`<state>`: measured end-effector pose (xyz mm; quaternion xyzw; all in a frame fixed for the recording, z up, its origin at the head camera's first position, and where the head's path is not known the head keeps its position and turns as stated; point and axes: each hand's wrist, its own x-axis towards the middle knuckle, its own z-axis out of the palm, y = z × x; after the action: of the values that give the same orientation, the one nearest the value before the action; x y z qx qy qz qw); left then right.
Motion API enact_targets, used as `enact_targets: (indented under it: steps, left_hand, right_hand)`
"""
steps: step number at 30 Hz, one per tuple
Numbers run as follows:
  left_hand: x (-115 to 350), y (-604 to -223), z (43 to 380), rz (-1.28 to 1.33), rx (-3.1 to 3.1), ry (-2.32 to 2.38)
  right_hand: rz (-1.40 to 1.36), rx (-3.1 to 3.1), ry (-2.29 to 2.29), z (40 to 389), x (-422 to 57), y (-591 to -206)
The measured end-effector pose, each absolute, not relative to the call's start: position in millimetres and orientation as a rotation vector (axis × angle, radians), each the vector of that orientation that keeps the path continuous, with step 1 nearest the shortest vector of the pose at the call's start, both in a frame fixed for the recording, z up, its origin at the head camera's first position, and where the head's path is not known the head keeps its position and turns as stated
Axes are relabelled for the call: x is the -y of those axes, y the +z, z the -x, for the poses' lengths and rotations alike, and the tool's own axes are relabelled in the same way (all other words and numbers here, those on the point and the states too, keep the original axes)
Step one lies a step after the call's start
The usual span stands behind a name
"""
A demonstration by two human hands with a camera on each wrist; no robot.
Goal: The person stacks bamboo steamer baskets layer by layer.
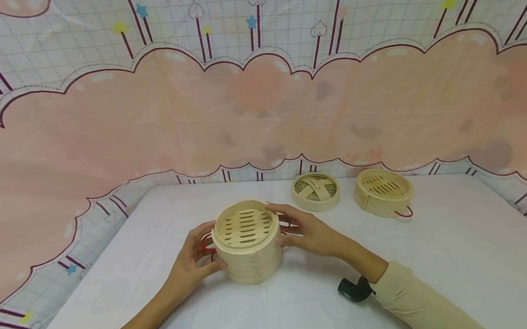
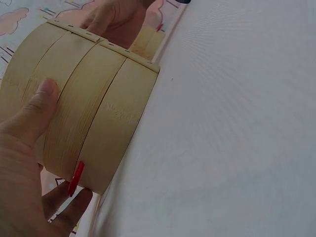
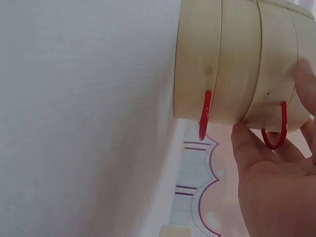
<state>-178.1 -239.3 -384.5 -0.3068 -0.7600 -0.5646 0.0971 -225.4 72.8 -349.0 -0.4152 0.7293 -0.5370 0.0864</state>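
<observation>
A stack of round bamboo steamer baskets (image 1: 254,267) stands upright on the white table, slatted floor showing in the top one. My left hand (image 1: 196,256) grips its left side, thumb on the front wall and fingers round the back by the red handles. In the left wrist view that thumb presses flat on the bamboo bands, with a red handle (image 2: 76,178) near the fingers. From the right, my right hand (image 1: 311,233) holds the upper basket. Two red loops show in the right wrist view, the lower handle (image 3: 205,116) and the upper handle (image 3: 283,126), the latter beside my fingers.
Behind the stack lies a woven bamboo steamer lid (image 1: 316,192). Another steamer basket (image 1: 380,206) with a red handle sits to its right. The white table (image 1: 458,254) ends at a patterned cloth backdrop (image 1: 262,121). A dark wrist device (image 1: 356,289) is beside the right sleeve.
</observation>
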Motion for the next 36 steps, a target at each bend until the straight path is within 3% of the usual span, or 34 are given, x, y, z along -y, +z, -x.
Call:
enact_targets:
  steps: [36]
  left_hand:
    - [241.2, -391.0, 177.8, 0.913, 2.208, -1.593]
  right_hand:
    - [1.207, -2.148, -1.652, 221.3, -67.5, -353.1]
